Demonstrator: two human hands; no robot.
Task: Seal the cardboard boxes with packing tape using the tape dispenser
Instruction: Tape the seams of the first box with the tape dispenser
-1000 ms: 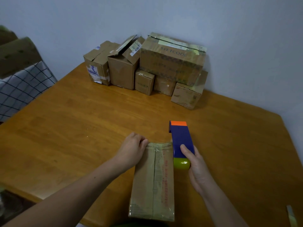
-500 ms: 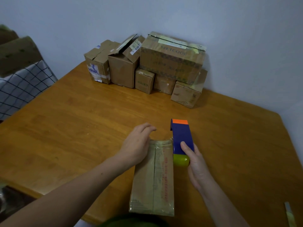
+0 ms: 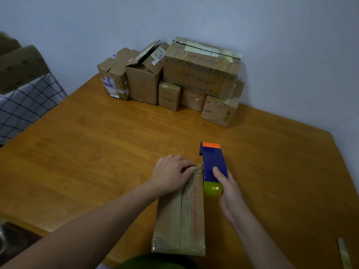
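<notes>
Your left hand (image 3: 171, 173) is on the far end of the long box (image 3: 180, 214), fingers bent down over it, tips at a crumpled bit of tape by the centre seam. Whether they pinch that bit or only press it, I can't tell. Your right hand (image 3: 231, 199) grips the tape dispenser (image 3: 212, 166): thumb laid along the blue body, the other fingers wrapped round its far side and out of sight.

The dispenser sits just beside the box's far right corner, orange end pointing away from you, yellow-green knob toward you. The box lies lengthwise at the near edge of the tabletop (image 3: 97, 144), its near end hanging a little past it, glossy tape down the seam.

Along the far edge, against the wall, a stack of cardboard boxes (image 3: 200, 72), the biggest on top of smaller ones. One box has its flaps up. Off the left edge there's a checked cloth (image 3: 25, 105). A pale strip (image 3: 343, 251) lies at the near right corner.
</notes>
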